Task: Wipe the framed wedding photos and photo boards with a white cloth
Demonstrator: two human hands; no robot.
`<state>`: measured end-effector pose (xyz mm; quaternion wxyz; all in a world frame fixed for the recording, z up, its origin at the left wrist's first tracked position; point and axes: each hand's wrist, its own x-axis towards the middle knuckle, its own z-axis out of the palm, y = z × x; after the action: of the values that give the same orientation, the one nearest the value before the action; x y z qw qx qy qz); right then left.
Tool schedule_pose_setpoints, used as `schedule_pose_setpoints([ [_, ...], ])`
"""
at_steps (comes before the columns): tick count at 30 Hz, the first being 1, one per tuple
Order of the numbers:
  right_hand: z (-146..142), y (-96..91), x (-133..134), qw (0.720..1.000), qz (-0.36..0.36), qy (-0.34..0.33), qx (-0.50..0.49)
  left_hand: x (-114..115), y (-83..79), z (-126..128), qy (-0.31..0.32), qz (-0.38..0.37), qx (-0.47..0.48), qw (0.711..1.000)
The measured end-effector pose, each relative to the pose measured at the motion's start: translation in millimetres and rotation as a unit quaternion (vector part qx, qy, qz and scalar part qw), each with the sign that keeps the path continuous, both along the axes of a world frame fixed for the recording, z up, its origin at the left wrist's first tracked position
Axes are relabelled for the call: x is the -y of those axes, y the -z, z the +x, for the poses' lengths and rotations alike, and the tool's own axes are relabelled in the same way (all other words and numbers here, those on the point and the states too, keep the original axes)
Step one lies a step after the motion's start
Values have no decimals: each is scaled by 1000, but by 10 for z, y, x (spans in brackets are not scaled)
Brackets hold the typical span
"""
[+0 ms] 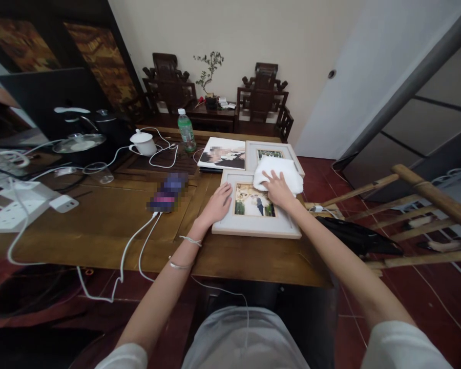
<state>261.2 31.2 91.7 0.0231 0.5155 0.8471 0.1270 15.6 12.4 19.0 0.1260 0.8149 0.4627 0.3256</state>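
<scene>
On the table's right part lies a pale picture frame (pixel 259 228) with a printed photo of people behind its wide border. My left hand (pixel 217 203) rests on the frame's left border, its fingers stretched out along the edge. A folded white cloth (pixel 286 169) covers the frame's upper right corner and part of a second pale frame (pixel 295 152) behind it. My right hand (pixel 279 189) presses on the cloth from above with fingers somewhat apart, holding it against the frame. Farther back on the left lies a photo panel (pixel 219 154), partly blurred out.
Left of the frames are a phone (pixel 167 193) with white cables, a green-labelled bottle (pixel 186 130), a lidded white cup (pixel 143 143), a clear plastic cup (pixel 102 173) and a power strip (pixel 17 205). A wooden rack (pixel 434 195) stands beyond the table's right edge.
</scene>
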Motion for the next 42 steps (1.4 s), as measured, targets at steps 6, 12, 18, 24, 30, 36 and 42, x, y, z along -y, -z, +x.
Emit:
schedule_pose_setpoints([
  [6,4,-109,545,994,-80,-75,4,27,-3,39,-18,-5,2,1000],
  [12,-20,-419,1264,963,-229,-133,-44,39,1,66,-28,-5,-5,1000],
  [18,-160,-162,1066,972,-186,-116,-87,31,13,52,-29,-5,-14,999],
  [24,-170,47,245,993,-76,-47,-75,8,8,19,-8,0,-20,1000],
  [30,-224,91,7,998,-36,-12,-58,9,0,19,-10,-11,-20,1000],
  [36,-188,-72,673,981,-157,-95,-64,31,3,59,-24,-9,-12,1000],
  [42,-235,-457,1248,941,-285,-164,-76,27,9,64,-26,-6,-19,999],
])
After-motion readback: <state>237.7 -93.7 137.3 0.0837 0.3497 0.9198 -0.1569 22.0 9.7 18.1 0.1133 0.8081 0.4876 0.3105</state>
